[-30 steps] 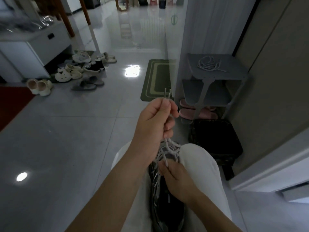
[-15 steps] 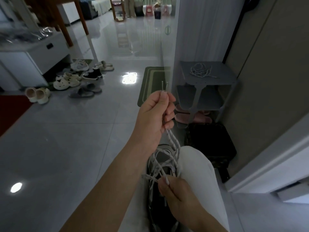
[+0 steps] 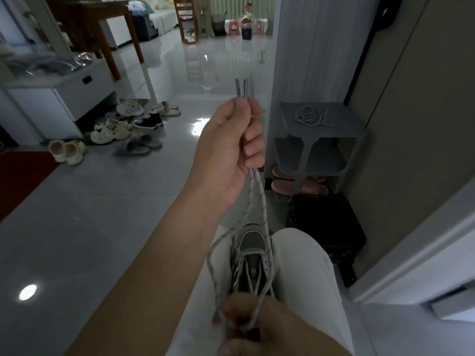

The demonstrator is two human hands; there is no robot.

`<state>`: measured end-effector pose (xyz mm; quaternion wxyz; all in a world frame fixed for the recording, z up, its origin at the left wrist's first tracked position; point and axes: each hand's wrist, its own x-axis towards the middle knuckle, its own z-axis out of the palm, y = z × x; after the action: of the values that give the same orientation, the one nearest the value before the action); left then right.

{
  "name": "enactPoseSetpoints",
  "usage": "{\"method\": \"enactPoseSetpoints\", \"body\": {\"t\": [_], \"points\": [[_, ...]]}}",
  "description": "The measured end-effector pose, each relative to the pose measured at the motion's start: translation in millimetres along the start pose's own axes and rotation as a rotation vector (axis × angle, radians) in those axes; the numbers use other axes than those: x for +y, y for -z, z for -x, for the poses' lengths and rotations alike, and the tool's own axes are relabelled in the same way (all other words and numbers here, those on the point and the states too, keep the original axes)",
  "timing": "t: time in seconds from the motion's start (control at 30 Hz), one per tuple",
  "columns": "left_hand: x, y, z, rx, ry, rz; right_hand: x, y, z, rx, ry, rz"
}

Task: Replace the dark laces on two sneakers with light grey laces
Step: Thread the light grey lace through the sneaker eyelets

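The left hand [image 3: 231,150] is held up high. Its fingers are curled tight round both ends of the light grey lace [image 3: 260,191], and the two stiff tips [image 3: 241,87] stick up side by side above the fist. From the bottom of that hand the two strands hang down to the sneaker [image 3: 253,255].

The right hand [image 3: 252,322] is low, near the back of the sneaker. Its fingers are bent and pinch loose loops of the same lace. The picture is blurry there.

The sneaker is grey and lies on the lap, between the legs in white trousers [image 3: 308,273], toe pointing away.

A second light lace [image 3: 311,116] lies in a heap on top of the grey shoe rack [image 3: 347,129]. Pink slippers [image 3: 295,185] sit under it. More shoes [image 3: 115,129] lie on the floor [image 3: 102,214], well away on the left.
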<state>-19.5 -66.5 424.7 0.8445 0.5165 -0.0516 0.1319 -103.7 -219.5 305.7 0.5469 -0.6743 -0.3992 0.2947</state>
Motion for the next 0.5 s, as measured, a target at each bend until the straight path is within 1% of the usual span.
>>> {"method": "enactPoseSetpoints", "body": {"t": [0.03, 0.07, 0.1, 0.13, 0.17, 0.2, 0.27, 0.3, 0.37, 0.4, 0.43, 0.5], "points": [[0, 1, -2, 0.015, 0.016, -0.004, 4, 6, 6, 0.028, 0.063, 0.065], [-1, 2, -3, 0.03, 0.036, -0.013, 6, 22, 8, 0.006, 0.081, 0.062], [-3, 3, -3, 0.04, 0.057, -0.028, 18, 42, -2, 0.123, 0.006, 0.051], [-6, 3, -3, 0.042, 0.077, -0.05, 26, 67, -13, 0.247, -0.02, 0.087], [-10, 2, -3, 0.04, 0.097, -0.073, 30, 82, -25, 0.312, 0.002, 0.06], [-13, -1, -3, 0.036, 0.113, -0.09, 19, 91, -32, 0.353, 0.057, 0.022], [-14, -7, -5, 0.048, 0.119, -0.098, -23, 83, -49, 0.337, 0.194, -0.081], [-10, -8, -7, 0.073, 0.1, -0.091, -38, 81, -60, 0.362, 0.173, -0.061], [5, -2, -14, 0.169, 0.015, -0.079, -43, 82, -71, 0.458, 0.124, -0.163], [14, 5, -18, 0.234, -0.041, -0.077, -35, 84, -75, 0.457, 0.128, -0.208], [23, 14, -22, 0.302, -0.095, -0.074, -25, 81, -72, 0.428, 0.09, -0.212], [33, 35, -28, 0.411, -0.167, -0.067, -3, 78, -63, 0.371, -0.031, -0.246]]}}
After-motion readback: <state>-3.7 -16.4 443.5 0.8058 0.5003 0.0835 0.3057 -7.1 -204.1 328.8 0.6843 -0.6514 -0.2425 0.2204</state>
